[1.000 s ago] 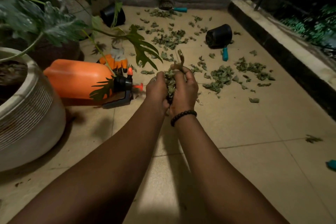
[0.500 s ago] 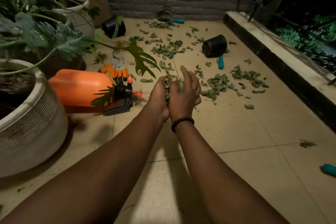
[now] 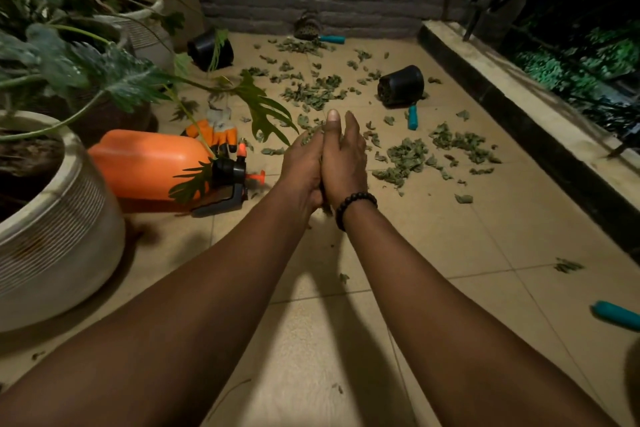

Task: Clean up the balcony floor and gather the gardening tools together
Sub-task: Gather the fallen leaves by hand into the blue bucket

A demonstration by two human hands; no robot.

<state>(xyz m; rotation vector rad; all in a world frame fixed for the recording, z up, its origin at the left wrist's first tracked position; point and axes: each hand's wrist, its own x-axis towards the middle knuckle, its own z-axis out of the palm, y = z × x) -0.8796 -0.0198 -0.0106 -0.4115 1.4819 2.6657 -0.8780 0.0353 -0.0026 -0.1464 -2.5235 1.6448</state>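
Now both hands, left hand [image 3: 302, 163] and right hand [image 3: 344, 158], press flat together around a handful of dry leaves [image 3: 309, 136]. More leaves [image 3: 403, 161] lie scattered on the floor [image 3: 433, 236]. Probably next: carry this handful away without dropping.

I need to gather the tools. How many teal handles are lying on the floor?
3: one by the back wall, one beside the tipped black pot, one at the right edge. Leaves or plants may hide more.
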